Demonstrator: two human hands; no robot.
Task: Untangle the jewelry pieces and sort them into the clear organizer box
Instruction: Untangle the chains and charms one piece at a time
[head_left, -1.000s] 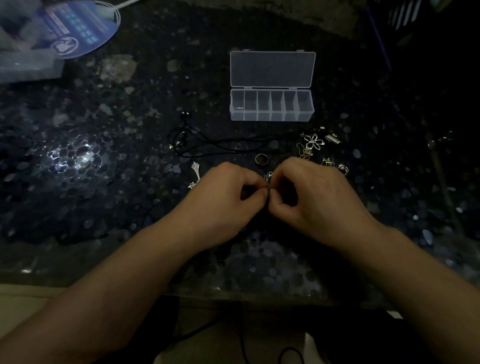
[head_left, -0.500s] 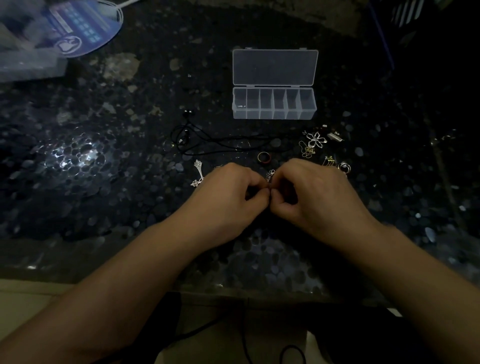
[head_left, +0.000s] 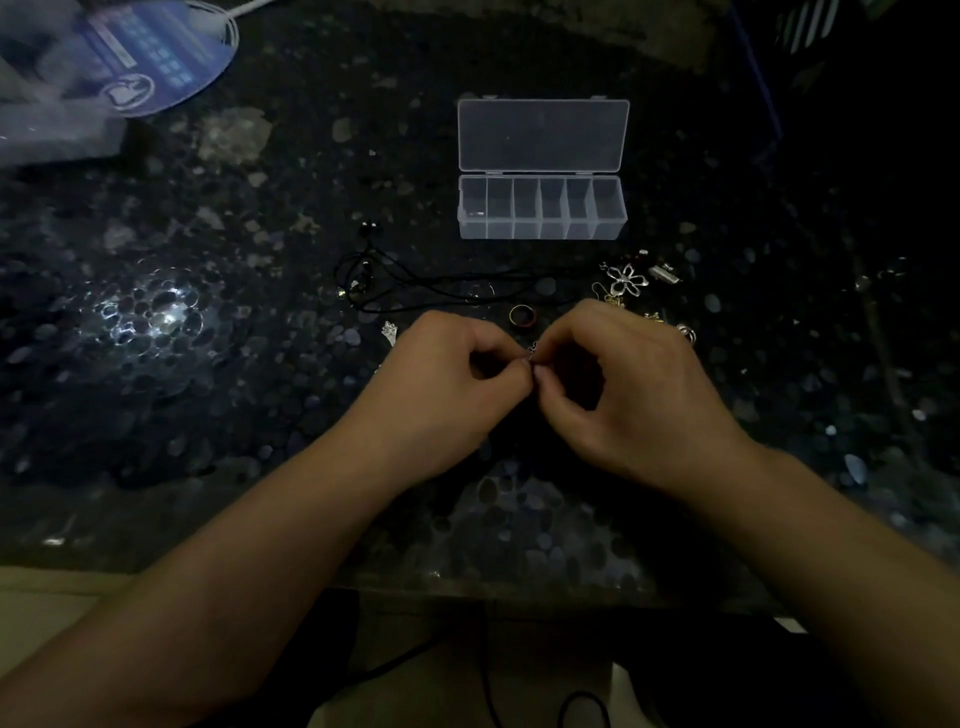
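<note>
Over the dark pebble-patterned bench (head_left: 218, 395), the left hand (head_left: 441, 384) and right hand (head_left: 628, 384) meet, fingers (head_left: 511, 370) curled, both pinching a tiny silver jewelry piece (head_left: 530, 352). Just beyond lies a red-and-gold ring (head_left: 522, 315); farther back stands the clear plastic organizer box (head_left: 543, 208), lid open.

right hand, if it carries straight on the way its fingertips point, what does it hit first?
The right hand points leftward at the left hand; their fingertips already meet over a small silver piece, so probably that.
</note>
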